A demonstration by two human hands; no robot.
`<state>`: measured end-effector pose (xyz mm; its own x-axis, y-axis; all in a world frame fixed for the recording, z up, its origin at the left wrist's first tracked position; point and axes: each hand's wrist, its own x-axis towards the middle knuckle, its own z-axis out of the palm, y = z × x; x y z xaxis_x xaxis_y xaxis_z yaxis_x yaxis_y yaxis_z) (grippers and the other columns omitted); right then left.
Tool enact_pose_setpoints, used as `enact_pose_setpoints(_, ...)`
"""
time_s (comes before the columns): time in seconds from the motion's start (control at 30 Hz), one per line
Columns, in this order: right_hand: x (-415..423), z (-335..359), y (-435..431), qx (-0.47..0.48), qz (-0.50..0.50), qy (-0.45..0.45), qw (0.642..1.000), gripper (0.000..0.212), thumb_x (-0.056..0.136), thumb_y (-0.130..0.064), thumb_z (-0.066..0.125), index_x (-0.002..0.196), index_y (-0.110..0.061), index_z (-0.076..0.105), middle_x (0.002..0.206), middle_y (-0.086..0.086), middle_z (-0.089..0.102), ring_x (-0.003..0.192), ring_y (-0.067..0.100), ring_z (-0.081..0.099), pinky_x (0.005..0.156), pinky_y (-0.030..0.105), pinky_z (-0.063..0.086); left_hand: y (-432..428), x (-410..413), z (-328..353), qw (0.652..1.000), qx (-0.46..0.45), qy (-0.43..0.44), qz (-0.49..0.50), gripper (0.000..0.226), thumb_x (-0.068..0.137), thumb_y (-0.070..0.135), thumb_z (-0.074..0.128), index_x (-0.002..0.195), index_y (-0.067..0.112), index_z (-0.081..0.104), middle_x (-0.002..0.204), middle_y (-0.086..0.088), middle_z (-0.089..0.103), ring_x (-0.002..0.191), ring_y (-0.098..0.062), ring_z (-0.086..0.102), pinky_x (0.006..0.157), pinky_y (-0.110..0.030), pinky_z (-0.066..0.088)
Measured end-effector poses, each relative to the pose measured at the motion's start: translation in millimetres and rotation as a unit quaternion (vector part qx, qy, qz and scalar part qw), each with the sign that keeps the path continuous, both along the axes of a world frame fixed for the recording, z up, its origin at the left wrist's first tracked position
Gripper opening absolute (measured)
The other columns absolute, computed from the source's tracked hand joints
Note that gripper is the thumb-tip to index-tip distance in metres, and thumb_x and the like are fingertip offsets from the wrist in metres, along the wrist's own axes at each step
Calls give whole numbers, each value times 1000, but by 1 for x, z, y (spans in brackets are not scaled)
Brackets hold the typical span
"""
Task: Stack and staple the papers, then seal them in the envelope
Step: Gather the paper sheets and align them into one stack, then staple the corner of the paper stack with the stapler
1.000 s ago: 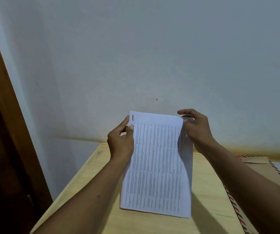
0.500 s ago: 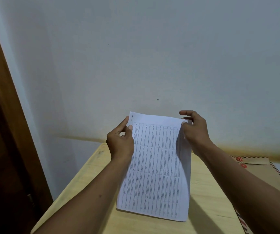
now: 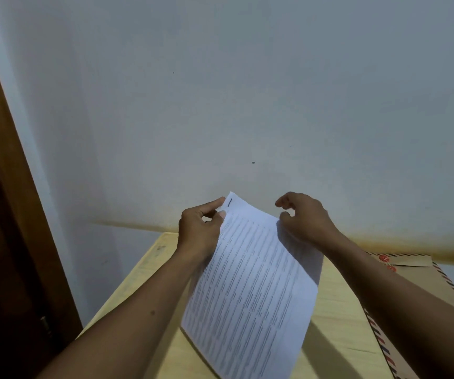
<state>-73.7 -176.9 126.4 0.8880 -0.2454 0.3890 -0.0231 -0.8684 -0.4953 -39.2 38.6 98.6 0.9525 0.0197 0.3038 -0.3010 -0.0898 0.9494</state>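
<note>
A stack of white printed papers (image 3: 250, 291) is held up over the light wooden table (image 3: 149, 272), tilted with its lower end toward me. My left hand (image 3: 199, 228) pinches the upper left corner, beside a short dark mark on the sheet. My right hand (image 3: 302, 217) hovers at the upper right corner with its fingers loosely curled and apart; I see no grip on the paper. A brown envelope (image 3: 422, 277) with a red-and-blue striped border and red string buttons lies on the table at the right, partly under my right forearm.
A pale wall (image 3: 247, 105) rises straight behind the table's far edge. A dark brown wooden door frame (image 3: 4, 214) stands at the left. The table's left edge drops off next to the door.
The papers have swung from upright to slanted, their lower end moving right. My right hand has come off the upper right corner, and my left hand keeps its hold.
</note>
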Motion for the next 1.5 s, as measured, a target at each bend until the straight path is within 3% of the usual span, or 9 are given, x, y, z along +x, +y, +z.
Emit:
enact_pose_setpoints(0.1,-4,12,9,91,80,23,992,19,91,-19,57,101,-24,72,97,-4,74,95,14,66,79,27,49,-5,-5,5,997,36,9,-68,28,96,14,70,121,25,75,98,9,72,103,-1,65,96,-21,45)
enact_pose_setpoints(0.2,-10,10,11,164,114,14,980,13,90,-20,62,89,-25,74,83,-2,75,76,10,66,68,24,48,-12,-9,6,991,70,17,-111,28,96,15,70,121,26,75,100,4,73,102,-6,68,87,-18,49)
enact_pose_setpoints(0.33,-16,-12,0,205,93,7,974,16,89,-14,64,87,-24,76,82,-6,75,75,5,66,69,20,47,-20,-11,-1,985,90,45,-142,27,96,16,70,119,28,75,99,-2,74,88,-3,70,69,-8,47)
enact_pose_setpoints(0.5,-32,-48,-15,274,45,-17,961,12,90,-13,67,91,-20,77,86,-2,76,81,11,71,76,25,57,-40,-15,-21,978,118,68,-156,22,93,17,73,111,27,79,95,-3,77,82,-10,71,75,-19,55)
enact_pose_setpoints(0.6,-44,-71,-25,281,32,-37,958,12,90,-8,67,91,-13,77,87,0,75,78,8,67,76,26,55,-56,-19,-39,974,126,84,-169,21,92,18,73,108,29,81,98,-6,79,93,-21,75,87,-33,60)
enact_pose_setpoints(0.73,-57,-101,-41,296,-2,-30,955,14,90,-9,67,89,-18,77,89,-4,76,87,15,71,84,36,57,-78,-27,-58,969,157,92,-169,20,93,18,72,108,28,81,87,1,78,92,-19,75,81,-28,57)
enact_pose_setpoints(1.0,-80,-141,-62,286,-50,0,957,15,92,-12,64,89,-20,76,87,-5,75,84,18,71,82,41,59,-110,-36,-84,944,254,82,-194,22,94,16,72,113,25,80,108,4,77,104,-10,69,85,-22,47)
enact_pose_setpoints(1.2,-93,-155,-71,293,-92,9,952,15,91,-14,61,90,-20,75,85,-4,73,75,10,65,64,15,48,-123,-43,-95,934,278,77,-212,23,94,15,73,114,23,79,117,-1,76,113,-13,66,88,-20,45)
enact_pose_setpoints(1.5,-121,-144,-94,281,-101,15,954,15,92,-13,61,97,-16,75,87,2,74,72,6,63,55,6,45,-149,-58,-92,931,273,60,-237,23,94,16,73,114,24,79,106,2,76,97,-6,66,78,-17,43)
